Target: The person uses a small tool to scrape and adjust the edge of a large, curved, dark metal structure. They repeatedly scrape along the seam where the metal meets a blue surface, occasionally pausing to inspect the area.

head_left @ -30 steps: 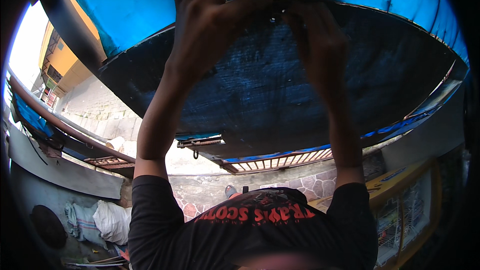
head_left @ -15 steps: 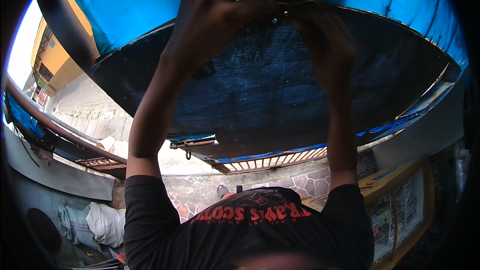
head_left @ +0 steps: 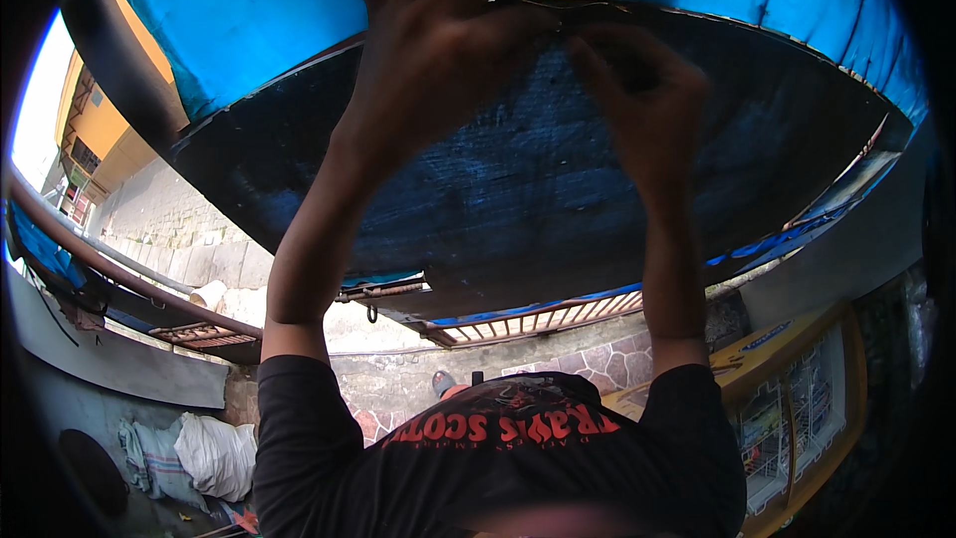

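Left hand [head_left: 438,40]: at far edge, dark panel [head_left: 498,189].
Right hand [head_left: 652,90]: now closer to left hand.
Grip: cannot tell, both.
Work: likely shared.

There are two hands, one left hand [head_left: 435,50] and one right hand [head_left: 652,105], with one dark panel [head_left: 538,179], one bolt [head_left: 390,290], one yellow cabinet [head_left: 739,371] and, near the dim rim, probably two sacks [head_left: 219,456].
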